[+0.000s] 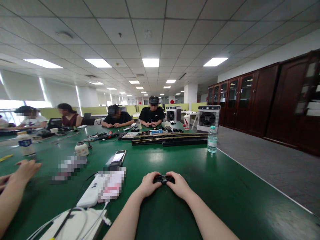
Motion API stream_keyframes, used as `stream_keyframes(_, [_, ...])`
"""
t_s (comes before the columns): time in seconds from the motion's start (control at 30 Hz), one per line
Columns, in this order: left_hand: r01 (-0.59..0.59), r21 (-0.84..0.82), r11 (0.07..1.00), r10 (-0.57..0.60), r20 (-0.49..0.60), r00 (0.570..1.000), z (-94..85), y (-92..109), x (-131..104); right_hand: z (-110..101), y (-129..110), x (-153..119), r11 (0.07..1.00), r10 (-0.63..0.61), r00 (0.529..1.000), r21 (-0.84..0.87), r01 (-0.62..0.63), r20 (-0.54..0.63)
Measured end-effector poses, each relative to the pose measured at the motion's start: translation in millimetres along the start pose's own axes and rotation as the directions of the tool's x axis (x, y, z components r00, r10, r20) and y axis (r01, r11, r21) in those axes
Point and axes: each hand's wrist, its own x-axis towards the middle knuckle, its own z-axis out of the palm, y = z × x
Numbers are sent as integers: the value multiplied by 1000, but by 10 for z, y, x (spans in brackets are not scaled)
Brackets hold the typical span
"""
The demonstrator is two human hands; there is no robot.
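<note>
Between my two hands is a small black device (pixel 164 179), its middle showing some lighter, metallic-looking detail; its exact kind is too small to make out. My left hand (pixel 149 182) grips its left end, thumb on the near side and fingers curled round the far side. On the right end, my right hand (pixel 178 184) has closed in the same way. Both hands rest low over the green table (pixel 160 216), close in front of me. Parts of the device are covered by my thumbs and fingers.
Left of my arms lie a white power bank (pixel 92 191), cables (pixel 83 216) and a phone (pixel 118 158). A water bottle (pixel 212 140) stands at the right edge, before black rails (pixel 185 140). A co-worker's hand (pixel 26 171) is at far left; other people sit across.
</note>
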Motion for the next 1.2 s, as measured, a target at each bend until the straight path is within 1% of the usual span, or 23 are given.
stream_keyframes(0.57, [8,5,1000,-8,3,1000,-19,37,-18,-6,1,0,1000,5,1000,-2,-5,1])
stream_keyframes(0.9, [26,-8,1000,-26,-7,1000,5,3,7,-15,-17,-11,1000,-2,1000,7,2,-7])
stream_keyframes(1.2, [20,-8,1000,-20,-2,1000,-27,47,-18,-9,-5,-7,1000,-2,1000,6,2,-8])
